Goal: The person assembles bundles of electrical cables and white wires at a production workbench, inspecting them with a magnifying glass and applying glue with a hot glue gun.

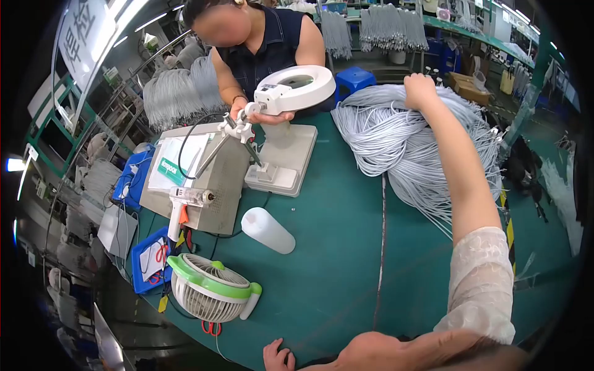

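Stretched far forward on the right, my right hand [421, 91] is closed at the top of a big heap of light grey cables [387, 139]. Its fingers appear to grip cable ends there, though the hand itself hides most of the hold. My left hand [278, 357] rests at the near edge of the green table, partly cut off by the lower rim. Its fingers are loosely bent and slightly apart, with nothing seen in them. Across the table, another person's hands hold the white ring magnifier lamp [297, 90] by its head and arm.
A white bottle [268, 230] stands mid-table. Left of it are a green-white fan [213, 287], a glue gun [185, 207], a beige box [213, 179] and a blue tray [141, 281]. The lamp's base [291, 157] sits behind. A blue stool [354, 79] stands beyond.
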Motion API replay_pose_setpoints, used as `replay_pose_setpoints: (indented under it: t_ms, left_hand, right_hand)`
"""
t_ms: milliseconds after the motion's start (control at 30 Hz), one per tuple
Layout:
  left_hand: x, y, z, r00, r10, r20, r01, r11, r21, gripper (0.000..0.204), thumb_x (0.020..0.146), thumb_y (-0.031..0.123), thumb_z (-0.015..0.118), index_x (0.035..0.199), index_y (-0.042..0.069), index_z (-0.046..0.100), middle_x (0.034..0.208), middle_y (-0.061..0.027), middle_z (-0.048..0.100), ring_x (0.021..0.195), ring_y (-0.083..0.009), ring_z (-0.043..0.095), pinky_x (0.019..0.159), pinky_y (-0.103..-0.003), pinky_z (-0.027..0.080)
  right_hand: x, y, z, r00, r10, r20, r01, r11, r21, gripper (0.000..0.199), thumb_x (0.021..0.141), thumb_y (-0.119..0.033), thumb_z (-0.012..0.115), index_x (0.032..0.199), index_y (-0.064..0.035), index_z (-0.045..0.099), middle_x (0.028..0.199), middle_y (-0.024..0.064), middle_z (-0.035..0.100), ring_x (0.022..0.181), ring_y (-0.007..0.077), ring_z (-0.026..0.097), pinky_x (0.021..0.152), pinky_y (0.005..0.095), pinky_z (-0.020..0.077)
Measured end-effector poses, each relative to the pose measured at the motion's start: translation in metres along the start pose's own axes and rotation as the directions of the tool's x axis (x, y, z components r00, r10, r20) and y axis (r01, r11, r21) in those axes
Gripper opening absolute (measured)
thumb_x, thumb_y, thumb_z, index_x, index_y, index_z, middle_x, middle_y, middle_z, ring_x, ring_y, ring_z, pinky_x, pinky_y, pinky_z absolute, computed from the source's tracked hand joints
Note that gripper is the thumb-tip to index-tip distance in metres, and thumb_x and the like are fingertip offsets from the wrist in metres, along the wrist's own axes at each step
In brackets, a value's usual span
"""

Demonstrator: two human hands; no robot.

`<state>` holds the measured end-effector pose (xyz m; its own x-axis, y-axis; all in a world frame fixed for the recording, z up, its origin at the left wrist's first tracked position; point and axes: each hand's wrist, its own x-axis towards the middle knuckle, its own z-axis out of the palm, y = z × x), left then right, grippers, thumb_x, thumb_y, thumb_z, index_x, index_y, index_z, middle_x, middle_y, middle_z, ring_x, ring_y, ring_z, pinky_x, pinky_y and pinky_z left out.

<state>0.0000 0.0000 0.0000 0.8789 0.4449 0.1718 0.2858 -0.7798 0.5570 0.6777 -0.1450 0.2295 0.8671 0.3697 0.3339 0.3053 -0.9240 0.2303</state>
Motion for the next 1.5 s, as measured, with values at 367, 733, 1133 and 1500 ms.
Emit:
replay_pose_setpoints:
  t_ms: [367,733,1133,1500]
  left_hand:
    - [-0.014,-0.014,0.009,0.985,0.144,-0.090,-0.140,0.989,0.052,0.016,0.061,0.012,0.065,0.074,0.006,0.059,0.108,-0.0166,0.051,0.097,-0.0331,0.047,0.083,-0.041,0.037]
    - [-0.016,0.004,0.002,0.973,0.110,-0.204,-0.112,0.994,0.004,0.010,0.063,0.010,0.059,0.071,0.004,0.057,0.103,-0.0151,0.053,0.095,-0.0315,0.049,0.082,-0.041,0.037]
    - [-0.013,-0.007,0.006,0.967,0.187,-0.172,-0.176,0.982,0.074,0.010,0.065,0.009,0.058,0.073,0.003,0.057,0.105,-0.0159,0.052,0.095,-0.0327,0.048,0.083,-0.041,0.036]
    - [-0.020,-0.008,0.011,0.978,0.147,-0.151,-0.137,0.988,0.075,0.011,0.068,0.009,0.057,0.076,0.002,0.056,0.109,-0.0176,0.050,0.097,-0.0351,0.046,0.085,-0.042,0.035]
  right_hand:
    - [-0.154,0.091,-0.106,0.927,-0.364,-0.085,0.336,0.912,-0.236,0.034,0.059,-0.007,0.062,0.092,-0.0063,0.052,0.089,0.0079,0.055,0.092,0.0248,0.051,0.078,0.0384,0.0373]
    - [-0.337,0.099,-0.157,0.696,-0.587,-0.414,0.540,0.808,-0.236,0.014,0.059,-0.009,0.054,0.069,-0.0088,0.044,0.068,0.0042,0.045,0.068,0.0211,0.048,0.064,0.0358,0.0346]
    - [-0.482,0.144,-0.142,0.705,-0.591,-0.393,0.557,0.804,-0.209,0.016,0.061,-0.009,0.056,0.074,-0.0106,0.046,0.073,0.0011,0.050,0.070,0.0166,0.049,0.069,0.0377,0.0371]
    - [-0.608,0.112,0.060,0.479,0.582,0.657,-0.604,-0.325,0.728,0.053,0.070,-0.030,0.067,0.107,0.0029,0.046,0.093,0.0177,0.055,0.086,0.0266,0.055,0.074,0.0381,0.0453]
